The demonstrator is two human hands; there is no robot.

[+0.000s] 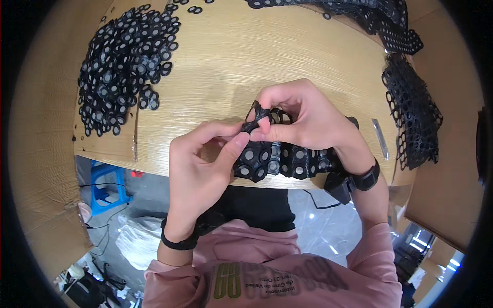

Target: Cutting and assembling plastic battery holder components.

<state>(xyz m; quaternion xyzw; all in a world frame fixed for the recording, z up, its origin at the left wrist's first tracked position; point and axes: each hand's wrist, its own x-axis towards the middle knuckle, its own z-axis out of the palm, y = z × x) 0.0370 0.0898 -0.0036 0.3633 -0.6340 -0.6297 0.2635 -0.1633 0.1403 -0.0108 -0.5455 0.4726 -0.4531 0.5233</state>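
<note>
A flexible black sheet point(258, 159) set with round, grey-centred discs lies bent near the table's front edge. Its upper end rises between my hands, and some holes there have no disc in them. My left hand point(197, 161) pinches this end between thumb and fingers. From the other side my right hand point(310, 115) grips the same end, with a fingertip showing through one of the holes. Both thumbs almost meet there. The right part of the sheet runs beneath my right hand and wrist, which partly hide it.
A large heap of loose black discs point(120, 72) covers the table's left side. Black perforated webbing point(413, 113) lies at the right edge, beside a clear strip point(380, 138). More black disc sheets point(367, 18) are piled at the back right. A blue stool point(109, 190) stands below left.
</note>
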